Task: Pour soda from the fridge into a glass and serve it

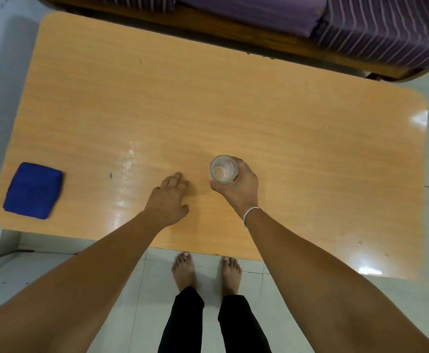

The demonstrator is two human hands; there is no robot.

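A clear drinking glass [223,169] stands upright over the wooden table [208,110], seen from above. Whether it holds liquid I cannot tell. My right hand [238,189] wraps around the glass from the near right side, with a white band on the wrist. To the left of the glass, my left hand [168,198] hovers palm down just above the tabletop, fingers apart and holding nothing. No soda bottle or fridge is in view.
A folded blue cloth [34,191] lies at the table's left near corner. A sofa with purple striped cushions [361,24] runs along the table's far edge. My bare feet [205,271] stand on white floor tiles at the near edge.
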